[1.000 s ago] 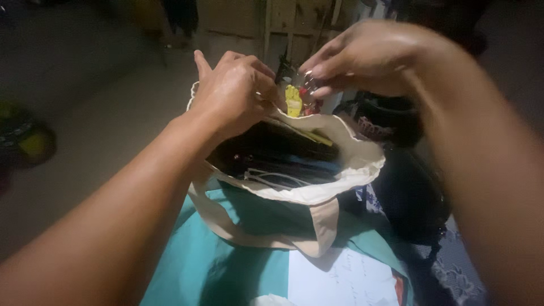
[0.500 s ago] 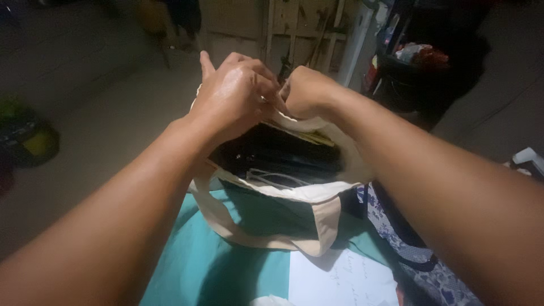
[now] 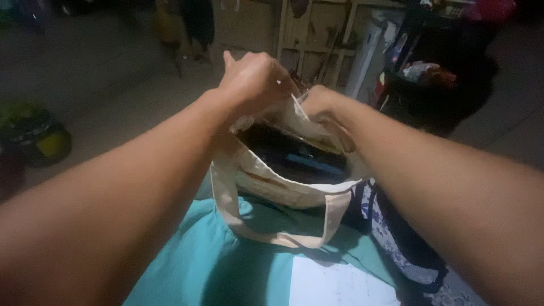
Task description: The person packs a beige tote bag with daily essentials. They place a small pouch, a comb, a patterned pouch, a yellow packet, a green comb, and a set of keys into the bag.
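Left hand [image 3: 255,79] fingers clamped on far rim of cream canvas tote bag [image 3: 266,181]. Right hand [image 3: 320,105] dips into its mouth, fingers hidden, grip unclear. Inside: dark items, 1 blue strip. Bag sits on teal cloth [image 3: 226,266]; white paper [image 3: 340,283] beside.

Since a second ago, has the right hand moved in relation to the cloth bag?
Yes. The right hand was lifted above the cloth bag with a small yellow thing; now it has dropped to the bag's far rim, beside the left hand.
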